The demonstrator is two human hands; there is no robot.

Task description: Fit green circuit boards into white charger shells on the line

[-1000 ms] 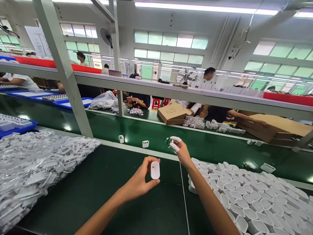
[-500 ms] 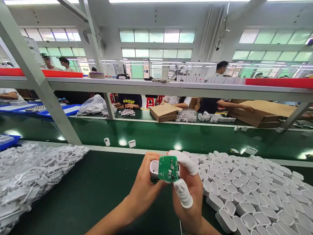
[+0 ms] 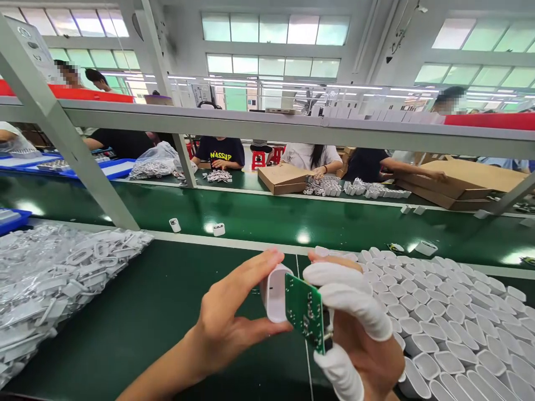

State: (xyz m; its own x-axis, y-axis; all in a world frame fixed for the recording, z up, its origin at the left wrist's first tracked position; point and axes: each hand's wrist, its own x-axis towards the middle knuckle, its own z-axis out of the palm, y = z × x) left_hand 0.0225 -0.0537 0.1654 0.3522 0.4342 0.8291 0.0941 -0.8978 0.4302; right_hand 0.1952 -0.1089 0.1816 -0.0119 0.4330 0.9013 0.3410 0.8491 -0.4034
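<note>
My left hand (image 3: 234, 312) grips a white plastic housing (image 3: 276, 295) between thumb and fingers, its open end turned to the right. In my right hand (image 3: 359, 323), whose finger cots are white, a green circuit board (image 3: 303, 312) is pinched by its right edge. The board's left edge sits at the mouth of the housing; whether it reaches inside I cannot tell. Parts on the board's far side are mostly hidden by the fingers.
Rows of white housings (image 3: 451, 334) stand at the right. A plastic bag of white parts (image 3: 75, 284) lies at the left. Beyond runs a green conveyor belt (image 3: 259, 214) carrying a few pieces. A slanted metal post (image 3: 83, 145) rises at the left; co-workers sit across the belt.
My hands have drawn slightly apart, the right one moving right and nearer. The board has turned and more of the housing's open mouth shows. The camera view has tilted down.
</note>
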